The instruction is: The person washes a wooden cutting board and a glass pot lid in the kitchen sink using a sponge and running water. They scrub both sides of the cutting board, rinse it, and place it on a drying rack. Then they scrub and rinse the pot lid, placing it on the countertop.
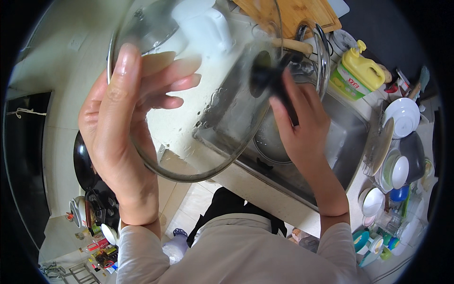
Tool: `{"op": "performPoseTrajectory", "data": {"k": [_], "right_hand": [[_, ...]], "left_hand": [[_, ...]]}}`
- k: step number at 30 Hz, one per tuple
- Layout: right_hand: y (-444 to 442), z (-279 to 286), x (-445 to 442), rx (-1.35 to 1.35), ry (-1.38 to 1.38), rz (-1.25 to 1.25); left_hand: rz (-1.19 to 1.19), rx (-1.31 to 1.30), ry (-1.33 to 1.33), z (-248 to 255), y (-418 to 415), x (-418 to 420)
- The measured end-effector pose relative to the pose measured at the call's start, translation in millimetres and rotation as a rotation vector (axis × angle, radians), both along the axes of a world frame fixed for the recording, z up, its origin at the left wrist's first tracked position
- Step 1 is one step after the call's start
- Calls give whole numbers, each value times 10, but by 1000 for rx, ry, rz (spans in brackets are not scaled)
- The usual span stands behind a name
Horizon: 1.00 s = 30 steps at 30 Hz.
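A wet glass pot lid (pixel 212 156) with a metal rim is held up, tilted, over the counter and the sink. My left hand (pixel 117 117) grips its left edge, the thumb on one side of the rim and the fingers on the other, partly seen through the glass. With my right hand (pixel 305 117) I hold the black handle (pixel 280 85) at the lid's other side; it is blurred. Water drops and streaks cover the glass. Below, in the stainless-steel sink (pixel 349 127), rests a round metal vessel (pixel 271 142), partly hidden by the lid and my right hand.
A chrome faucet (pixel 323 56) rises behind the sink, near a wooden cutting board (pixel 319 17). A yellow detergent jug (pixel 358 72) stands at the sink's far corner. Plates (pixel 401 117) and bowls (pixel 370 202) line the right side. A black wok (pixel 82 163) is at left.
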State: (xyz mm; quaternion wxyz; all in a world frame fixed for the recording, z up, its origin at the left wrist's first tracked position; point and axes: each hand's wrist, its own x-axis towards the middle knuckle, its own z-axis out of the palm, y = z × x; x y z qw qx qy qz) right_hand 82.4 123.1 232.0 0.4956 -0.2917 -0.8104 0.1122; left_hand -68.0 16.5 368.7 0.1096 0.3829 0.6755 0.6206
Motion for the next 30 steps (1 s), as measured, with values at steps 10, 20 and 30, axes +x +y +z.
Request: {"op": "performPoseTrajectory", "data": {"k": [10,20,30], "right_hand": [[-46,-28,-70,26,4,-41],[-26,105,11,16,-187,-9],[-58,34,-111,-19,-1,-26]], "left_hand": [[-53,17,-4,-26,-60,-44],[-52,19,11,-61,-62,-88],[38,35,-6,-6,-65,-2]]}}
